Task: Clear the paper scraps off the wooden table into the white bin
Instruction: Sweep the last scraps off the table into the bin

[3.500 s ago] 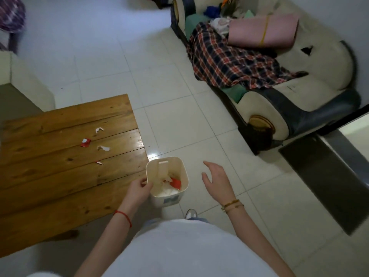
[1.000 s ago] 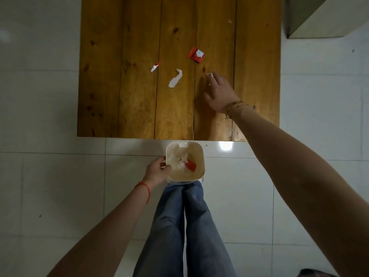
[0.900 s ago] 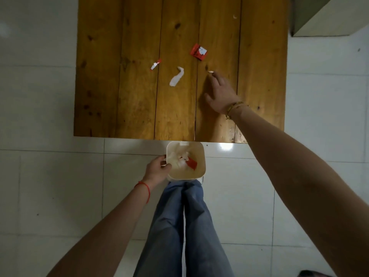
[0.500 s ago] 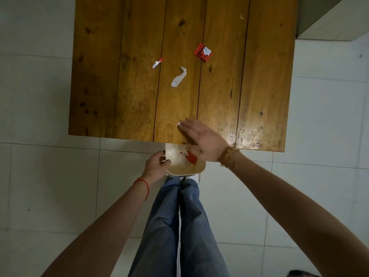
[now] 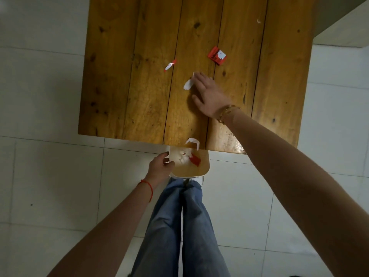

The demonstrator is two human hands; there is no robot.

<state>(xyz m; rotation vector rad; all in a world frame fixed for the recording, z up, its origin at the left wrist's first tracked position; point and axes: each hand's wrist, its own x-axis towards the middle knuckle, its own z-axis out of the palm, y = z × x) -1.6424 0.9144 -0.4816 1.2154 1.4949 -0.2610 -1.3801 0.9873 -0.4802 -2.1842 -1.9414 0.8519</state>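
Note:
The wooden table [image 5: 139, 96] fills the upper middle of the head view. My left hand [image 5: 160, 166] grips the left rim of the white bin [image 5: 205, 170], held just under the table's near edge with scraps inside. A white scrap [image 5: 193, 141] lies at that edge, right above the bin. My right hand [image 5: 207, 94] rests flat and open on the table, fingertips touching a white paper scrap [image 5: 188, 84]. A small red-and-white strip [image 5: 170, 65] lies to the left. A red-and-white wrapper [image 5: 217, 55] lies beyond my fingers.
A tiny white fleck [image 5: 258, 21] sits far back on the table. A pale cabinet corner [image 5: 343, 27] stands at the upper right. White tiled floor [image 5: 50, 176] surrounds the table. My legs in blue jeans [image 5: 179, 226] stand right behind the bin.
My right hand swept one white scrap to the near edge above the bin, then moved back up the table onto another white scrap. The bin stayed under the edge in my left hand.

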